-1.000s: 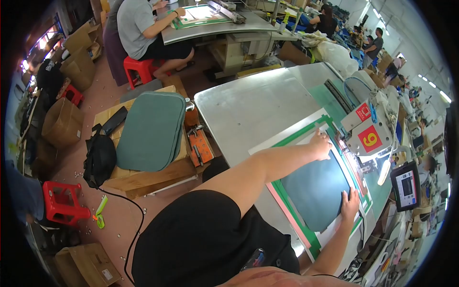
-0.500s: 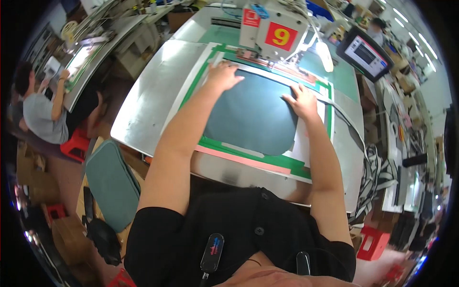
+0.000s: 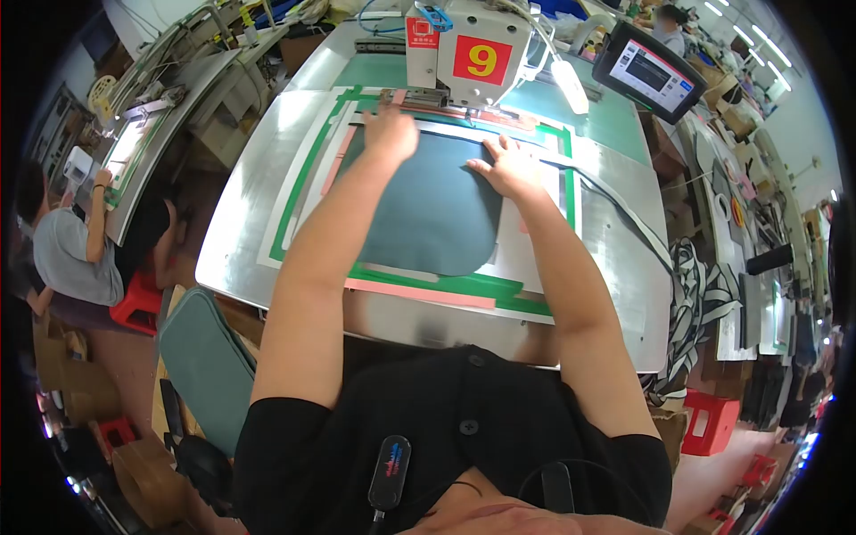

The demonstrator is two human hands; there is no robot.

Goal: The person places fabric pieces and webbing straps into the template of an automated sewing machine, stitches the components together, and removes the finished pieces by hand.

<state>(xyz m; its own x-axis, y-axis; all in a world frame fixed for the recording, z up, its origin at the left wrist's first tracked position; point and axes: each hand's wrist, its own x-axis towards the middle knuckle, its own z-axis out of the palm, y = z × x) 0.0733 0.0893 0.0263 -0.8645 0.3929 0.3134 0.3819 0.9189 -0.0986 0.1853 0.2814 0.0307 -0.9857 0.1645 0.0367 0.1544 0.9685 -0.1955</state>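
Note:
A dark blue-green panel [image 3: 428, 214] with a rounded lower edge lies flat on a white template bordered with green tape [image 3: 294, 201]. My left hand [image 3: 390, 135] is at the panel's upper left corner, fingers stretched forward beside the machine's metal clamp parts; its fingertips are slightly blurred. Fingers spread, my right hand [image 3: 510, 168] rests on the upper right corner, over a pale strip along the top edge. A long black-and-white strap [image 3: 615, 198] runs from there off to the right. Just beyond both hands stands the sewing machine head [image 3: 481, 62], marked 9.
A lit lamp [image 3: 569, 86] hangs right of the machine head, near a monitor [image 3: 649, 71]. More blue-green panels [image 3: 203, 357] are stacked at lower left. Bundled straps [image 3: 695, 312] hang at the table's right edge. Another person [image 3: 76, 250] sits working at the left.
The whole view has shifted, so the machine and panel appear farther left. My left hand has reached slightly forward and its thumb is less spread. My right hand stays on the upper right corner.

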